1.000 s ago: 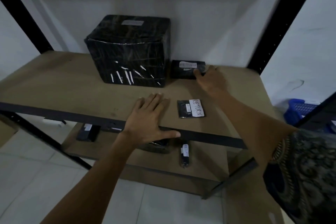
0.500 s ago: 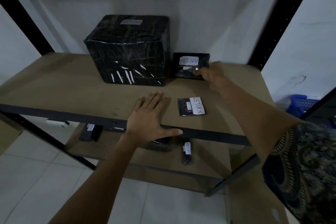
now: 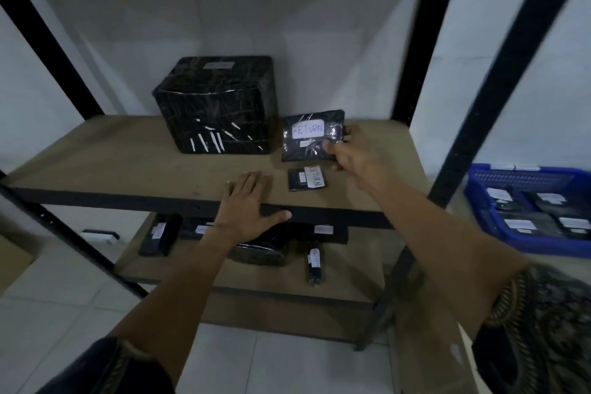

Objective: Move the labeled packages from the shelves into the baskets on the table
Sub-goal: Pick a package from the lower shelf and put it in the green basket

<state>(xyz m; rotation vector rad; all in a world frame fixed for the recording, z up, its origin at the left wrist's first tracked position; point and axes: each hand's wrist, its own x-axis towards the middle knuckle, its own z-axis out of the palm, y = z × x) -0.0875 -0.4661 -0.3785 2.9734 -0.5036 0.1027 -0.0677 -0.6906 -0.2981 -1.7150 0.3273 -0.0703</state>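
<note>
Two hands at the shelf (image 3: 128, 166) — right hand (image 3: 355, 155) grips a packet (image 3: 307, 137) marked RETURN, fingers curled. Left hand (image 3: 248, 208) lies flat on its near edge, fingers straight.

The packages (image 3: 311, 136) are black with white labels (image 3: 307, 131). The shelf (image 3: 128, 157) is brown, the basket (image 3: 499, 227) blue, the sleeves (image 3: 543, 329) dark with pale swirling pattern.

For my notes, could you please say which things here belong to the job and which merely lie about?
Job: right hand, gripped RETURN package, small RETURN package, big wrapped box, slim lower-shelf package, blue basket.
Lying about: white object near the floor.
</note>
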